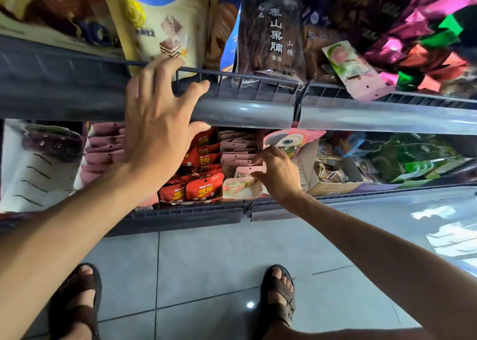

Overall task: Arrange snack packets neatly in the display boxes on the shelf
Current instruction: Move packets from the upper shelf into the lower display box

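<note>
On the lower shelf stands a display box of red snack packets [204, 182]. Right of it a box holds pink-and-white packets [238, 156] in a row. My right hand [280, 174] reaches into that box and pinches the top edge of the front pink packet [245, 170]. My left hand [160, 117] hovers with spread fingers over the grey front rail of the upper shelf [245, 109], in front of the red box. A single pink packet [353, 68] lies tilted on the upper shelf at the right.
The upper shelf carries large bags: a cream wafer bag [165, 22], a dark bag with white characters [271, 35] and shiny foil sweets [426, 35]. Further boxes of pink packets [103, 146] and green goods [402, 159] fill the lower shelf. A grey tiled floor [206, 275] lies below.
</note>
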A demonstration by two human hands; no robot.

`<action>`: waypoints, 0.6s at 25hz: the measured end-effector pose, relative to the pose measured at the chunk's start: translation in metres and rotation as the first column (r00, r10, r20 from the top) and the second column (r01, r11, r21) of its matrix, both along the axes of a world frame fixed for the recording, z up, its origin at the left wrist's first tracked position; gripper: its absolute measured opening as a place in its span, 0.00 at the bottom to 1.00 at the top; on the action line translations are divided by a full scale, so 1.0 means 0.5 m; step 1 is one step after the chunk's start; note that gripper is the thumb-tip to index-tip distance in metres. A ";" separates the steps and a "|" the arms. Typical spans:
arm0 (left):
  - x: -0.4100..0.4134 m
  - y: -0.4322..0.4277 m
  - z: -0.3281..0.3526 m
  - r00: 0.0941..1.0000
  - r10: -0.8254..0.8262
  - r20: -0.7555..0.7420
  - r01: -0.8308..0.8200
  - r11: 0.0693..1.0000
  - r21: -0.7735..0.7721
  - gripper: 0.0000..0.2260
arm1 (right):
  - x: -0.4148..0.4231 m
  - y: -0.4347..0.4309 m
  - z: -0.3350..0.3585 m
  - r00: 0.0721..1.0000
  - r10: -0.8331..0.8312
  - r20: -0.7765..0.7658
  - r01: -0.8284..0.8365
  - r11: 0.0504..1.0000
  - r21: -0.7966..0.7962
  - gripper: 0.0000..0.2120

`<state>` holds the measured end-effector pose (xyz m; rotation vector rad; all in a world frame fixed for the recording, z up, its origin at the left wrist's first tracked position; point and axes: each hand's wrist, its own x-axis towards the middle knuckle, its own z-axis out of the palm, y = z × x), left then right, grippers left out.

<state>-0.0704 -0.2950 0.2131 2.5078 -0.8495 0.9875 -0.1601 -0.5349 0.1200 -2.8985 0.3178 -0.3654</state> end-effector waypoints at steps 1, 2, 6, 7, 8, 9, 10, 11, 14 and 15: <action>-0.002 -0.002 0.002 1.000 -0.003 -0.004 0.003 1.000 -0.006 0.30 | -0.017 -0.001 0.039 0.999 0.020 0.035 -0.019 1.000 -0.019 0.10; -0.003 -0.003 0.002 1.000 -0.004 -0.009 0.004 1.000 -0.006 0.30 | -0.033 0.001 0.078 0.996 0.043 0.084 -0.040 0.999 -0.032 0.07; -0.011 -0.007 0.010 0.999 0.008 -0.050 -0.008 1.000 -0.008 0.31 | -0.078 -0.008 0.250 0.931 0.092 0.354 -0.047 0.990 -0.134 0.06; -0.013 -0.008 0.013 0.998 0.012 -0.066 -0.013 1.000 -0.010 0.31 | -0.079 -0.023 0.290 0.911 0.035 0.411 0.022 0.991 -0.133 0.09; -0.015 -0.009 0.017 0.997 0.013 -0.081 -0.014 1.000 -0.013 0.31 | -0.075 -0.043 0.328 0.896 -0.067 0.438 0.127 0.986 -0.111 0.13; -0.017 -0.010 0.020 0.996 0.012 -0.091 -0.014 1.000 -0.015 0.32 | -0.069 -0.066 0.361 0.885 -0.203 0.420 0.255 0.964 -0.071 0.17; -0.018 -0.010 0.021 0.995 0.011 -0.099 -0.012 1.000 -0.011 0.32 | -0.060 -0.090 0.389 0.869 -0.349 0.351 0.378 0.926 -0.016 0.22; -0.019 -0.009 0.021 0.995 0.009 -0.104 -0.010 1.000 -0.008 0.32 | -0.050 -0.110 0.410 0.844 -0.474 0.251 0.480 0.876 0.042 0.26; -0.018 -0.006 0.022 0.995 -0.005 -0.100 0.005 1.000 -0.007 0.32 | -0.027 -0.143 0.429 0.773 -0.635 0.012 0.630 0.769 0.104 0.32; -0.017 -0.006 0.022 0.995 -0.005 -0.100 0.004 1.000 -0.003 0.32 | -0.020 -0.149 0.426 0.767 -0.641 -0.019 0.638 0.761 0.114 0.32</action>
